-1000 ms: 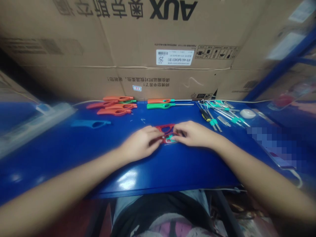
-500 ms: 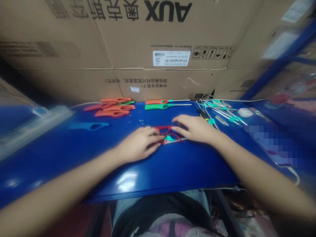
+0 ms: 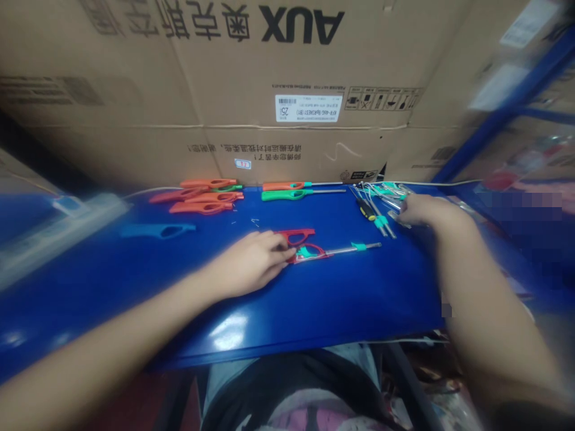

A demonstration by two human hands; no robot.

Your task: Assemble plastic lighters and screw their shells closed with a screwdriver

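Note:
My left hand (image 3: 258,260) is closed on the handle end of an opened red gas lighter (image 3: 318,254), lying on the blue table. A green trigger piece (image 3: 307,252) sits in that half, and a thin metal tube (image 3: 344,249) with a green collar points right from it. Just behind lies the other red casing half (image 3: 300,236), partly under the fingers. Over at the back right, my right hand (image 3: 429,211) has its fingers bent down into a pile of metal tubes and green parts (image 3: 389,190). Its fingertips are partly hidden, so what they pinch is unclear.
Several orange-red lighter casings (image 3: 202,206) lie at the back left, a blue casing (image 3: 157,230) nearer. An orange lighter (image 3: 283,186) and a green lighter (image 3: 283,195) rest by the cardboard wall (image 3: 215,78). A yellow-black screwdriver (image 3: 366,209) lies beside the pile. A power strip (image 3: 67,233) stands left.
My right hand has left the red lighter and moved right and back to the pile of metal tubes. The lighter's tube is now uncovered. My left hand stays on the casing.

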